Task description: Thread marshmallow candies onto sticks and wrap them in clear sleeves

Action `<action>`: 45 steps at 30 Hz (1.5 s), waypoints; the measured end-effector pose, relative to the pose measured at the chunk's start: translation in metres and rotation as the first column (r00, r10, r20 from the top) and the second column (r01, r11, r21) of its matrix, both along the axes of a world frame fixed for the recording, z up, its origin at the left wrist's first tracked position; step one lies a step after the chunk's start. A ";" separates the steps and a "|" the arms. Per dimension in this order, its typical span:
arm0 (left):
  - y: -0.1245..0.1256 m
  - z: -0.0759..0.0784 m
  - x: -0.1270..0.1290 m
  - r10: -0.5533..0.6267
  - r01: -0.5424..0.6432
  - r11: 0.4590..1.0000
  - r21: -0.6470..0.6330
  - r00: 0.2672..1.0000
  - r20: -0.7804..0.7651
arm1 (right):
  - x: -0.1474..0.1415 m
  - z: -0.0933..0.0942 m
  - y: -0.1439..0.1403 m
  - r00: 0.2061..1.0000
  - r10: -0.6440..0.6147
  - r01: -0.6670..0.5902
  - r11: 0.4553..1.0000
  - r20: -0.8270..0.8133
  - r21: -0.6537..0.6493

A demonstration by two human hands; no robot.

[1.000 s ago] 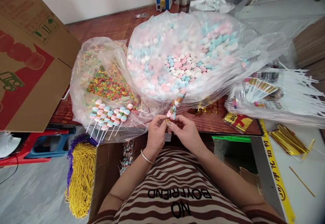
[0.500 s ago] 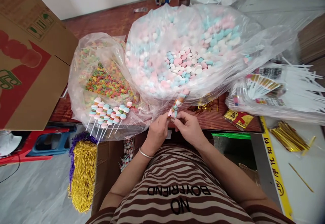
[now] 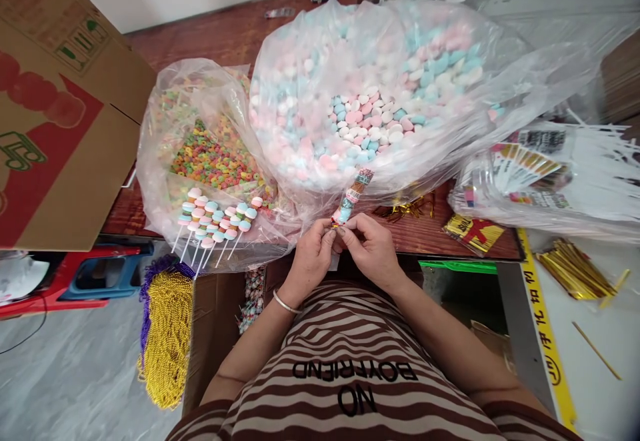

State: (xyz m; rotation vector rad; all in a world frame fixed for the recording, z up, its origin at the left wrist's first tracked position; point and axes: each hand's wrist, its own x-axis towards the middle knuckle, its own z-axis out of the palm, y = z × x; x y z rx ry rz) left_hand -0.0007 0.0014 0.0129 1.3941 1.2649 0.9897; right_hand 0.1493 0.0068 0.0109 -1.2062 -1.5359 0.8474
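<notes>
here, left hand [image 3: 311,252], right hand [image 3: 370,249], both pinching wrapped candy skewer [image 3: 351,198]

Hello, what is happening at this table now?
A person holds a wrapped candy stick with both hands, the left hand and right hand pinching its lower end, where a bit of gold shows. Behind it lie a big bag of pastel candies and a bag of ring candies. Unwrapped candy sticks lie on the ring bag's front.
</notes>
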 end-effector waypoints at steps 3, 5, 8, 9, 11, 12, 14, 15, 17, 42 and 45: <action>-0.001 0.005 -0.004 -0.034 0.053 0.986 -0.161 0.992 0.119 | 0.002 -0.002 -0.002 0.997 -0.031 0.025 0.996 0.067 0.088; 0.000 0.007 -0.005 -0.017 0.096 0.955 -0.280 0.962 0.273 | 0.003 -0.004 -0.003 0.997 -0.019 0.009 0.992 0.080 0.127; 0.002 0.006 -0.005 0.066 0.115 0.918 -0.379 0.899 0.433 | 0.004 -0.006 -0.004 0.994 0.033 -0.051 0.984 0.106 0.171; 0.003 0.005 -0.004 0.092 0.103 0.915 -0.391 0.889 0.449 | 0.004 -0.007 -0.004 0.991 0.036 -0.060 0.981 0.131 0.185; 0.003 0.001 -0.002 0.125 0.050 0.923 -0.381 0.898 0.422 | 0.003 -0.009 -0.006 0.978 0.005 -0.052 0.975 0.210 0.218; 0.002 -0.001 -0.001 0.133 0.011 0.935 -0.356 0.917 0.376 | 0.002 -0.010 -0.007 0.966 -0.024 -0.039 0.971 0.259 0.236; 0.000 -0.004 0.001 0.140 -0.077 0.963 -0.258 0.961 0.239 | -0.001 -0.011 -0.010 0.938 -0.083 -0.008 0.966 0.337 0.260; -0.001 -0.006 0.002 0.145 -0.111 0.974 -0.197 0.975 0.169 | -0.002 -0.011 -0.011 0.930 -0.101 0.006 0.966 0.355 0.258; -0.003 -0.008 0.004 0.159 -0.150 0.983 -0.107 0.984 0.081 | -0.003 -0.009 -0.012 0.940 -0.118 0.046 0.974 0.322 0.223; 0.009 -0.010 0.004 0.362 -0.105 0.898 -0.428 0.729 0.581 | 0.001 0.006 0.007 0.986 0.125 -0.120 0.991 0.108 -0.053; 0.011 -0.010 0.005 0.425 -0.097 0.868 -0.486 0.651 0.629 | -0.004 0.003 0.007 0.994 0.104 -0.106 0.990 -0.031 -0.096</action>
